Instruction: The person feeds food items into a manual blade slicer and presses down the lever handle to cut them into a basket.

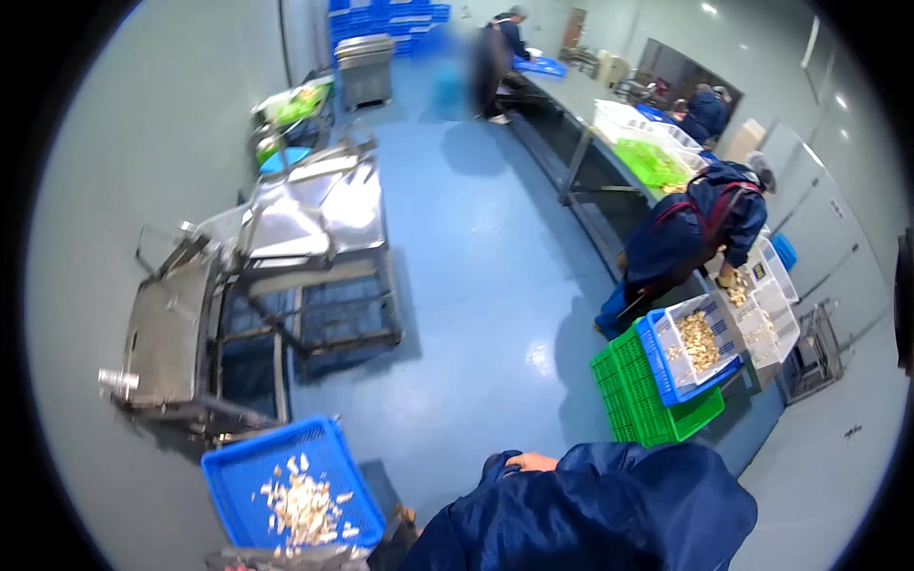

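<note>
At the bottom of the view, in front of my body, part of my right hand [533, 462] shows between folds of dark blue sleeve [619, 485]. Its fingers curl over the blue cloth and seem closed on it; their tips are hidden. My left hand cannot be seen. To the lower left is a blue mesh tray [228, 481] with pale cream and brownish cut pieces [305, 504], which look like mushrooms. A small brownish shape [407, 516] at its right side is too blurred to name.
Stainless steel tables [319, 214] line the left wall. At right, green crates [633, 390] support a blue crate [666, 381] and a white basket [681, 328] of pale pieces. A co-worker [700, 219] bends over white baskets; another person [500, 57] stands farther back. Blue floor [466, 276] runs between.
</note>
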Available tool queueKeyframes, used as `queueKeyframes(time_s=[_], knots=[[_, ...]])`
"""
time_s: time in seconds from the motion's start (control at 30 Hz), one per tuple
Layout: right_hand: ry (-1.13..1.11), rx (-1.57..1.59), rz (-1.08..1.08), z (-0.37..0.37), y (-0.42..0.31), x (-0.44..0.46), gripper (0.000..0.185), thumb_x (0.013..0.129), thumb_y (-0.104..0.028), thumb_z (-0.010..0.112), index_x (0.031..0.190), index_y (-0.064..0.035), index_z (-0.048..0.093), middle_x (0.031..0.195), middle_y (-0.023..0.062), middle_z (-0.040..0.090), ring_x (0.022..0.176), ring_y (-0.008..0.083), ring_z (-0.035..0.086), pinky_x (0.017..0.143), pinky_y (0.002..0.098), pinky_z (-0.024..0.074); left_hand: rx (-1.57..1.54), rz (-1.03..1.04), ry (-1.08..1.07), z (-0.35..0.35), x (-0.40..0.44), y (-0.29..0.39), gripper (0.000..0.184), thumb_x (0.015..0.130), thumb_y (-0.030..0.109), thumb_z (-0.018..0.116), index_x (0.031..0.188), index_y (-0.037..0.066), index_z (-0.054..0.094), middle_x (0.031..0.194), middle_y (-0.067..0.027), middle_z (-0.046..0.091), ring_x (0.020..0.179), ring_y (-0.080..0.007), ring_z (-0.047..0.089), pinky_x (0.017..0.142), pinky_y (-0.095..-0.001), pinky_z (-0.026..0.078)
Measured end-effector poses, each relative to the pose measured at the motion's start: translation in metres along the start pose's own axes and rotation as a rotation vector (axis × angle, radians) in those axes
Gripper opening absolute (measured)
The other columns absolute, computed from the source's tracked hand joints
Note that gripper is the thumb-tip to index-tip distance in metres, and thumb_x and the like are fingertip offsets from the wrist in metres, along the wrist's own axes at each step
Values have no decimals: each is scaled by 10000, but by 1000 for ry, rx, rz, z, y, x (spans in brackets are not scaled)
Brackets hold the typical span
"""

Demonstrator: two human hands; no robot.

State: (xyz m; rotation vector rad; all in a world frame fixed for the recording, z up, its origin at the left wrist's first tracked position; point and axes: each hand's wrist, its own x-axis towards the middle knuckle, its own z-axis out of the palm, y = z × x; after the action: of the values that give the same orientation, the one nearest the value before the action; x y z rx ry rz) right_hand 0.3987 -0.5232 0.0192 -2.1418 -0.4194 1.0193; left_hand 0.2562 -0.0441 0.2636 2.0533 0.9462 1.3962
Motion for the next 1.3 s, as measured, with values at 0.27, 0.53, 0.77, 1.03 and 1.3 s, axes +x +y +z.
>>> queueKeyframes(time_s=[0.27, 0.53, 0.77, 1.03, 1.3], knots=[[50, 261, 182, -219, -44, -106, 262, 866, -238, 528, 1017, -51, 631, 1063, 170, 616, 985, 294, 587, 845, 359, 448, -838, -443, -371, 239, -49, 197, 357, 961, 194, 412, 1273, 22, 440, 1118, -71, 521, 861, -97, 479, 746, -202, 381], [-64, 46, -58, -354, -37, -27, 280, 886, -199, 496, 1050, 0, 606, 998, 141, 645, 953, 199, 602, 847, 316, 438, -958, -370, -513, 431, -57, 277, 319, 949, 164, 440, 1224, 5, 473, 1044, -68, 529, 763, -80, 452, 644, -183, 377], [27, 54, 54, -532, -12, 89, 282, 877, -201, 507, 1046, 2, 607, 977, 148, 647, 925, 211, 610, 825, 327, 450, -1108, -466, -463, 626, -21, 340, 328, 952, 173, 426, 1232, 6, 468, 1041, -62, 513, 779, -77, 453, 665, -192, 382], [291, 211, 253, -742, -10, 215, 285, 867, -203, 519, 1041, 5, 607, 952, 156, 650, 892, 225, 620, 799, 339, 463, -1057, -483, -852, 875, 1, 482, 260, 897, 116, 459, 1099, -11, 562, 943, -104, 610, 775, -122, 581, 694, -232, 465], [164, -4, -87, -964, -36, 346, 288, 857, -205, 530, 1037, 7, 608, 928, 165, 653, 860, 239, 629, 774, 350, 476, -1112, -422, -931, 1106, 25, 578, 287, 908, 170, 478, 1146, 18, 528, 970, -91, 584, 802, -128, 557, 699, -240, 437]])
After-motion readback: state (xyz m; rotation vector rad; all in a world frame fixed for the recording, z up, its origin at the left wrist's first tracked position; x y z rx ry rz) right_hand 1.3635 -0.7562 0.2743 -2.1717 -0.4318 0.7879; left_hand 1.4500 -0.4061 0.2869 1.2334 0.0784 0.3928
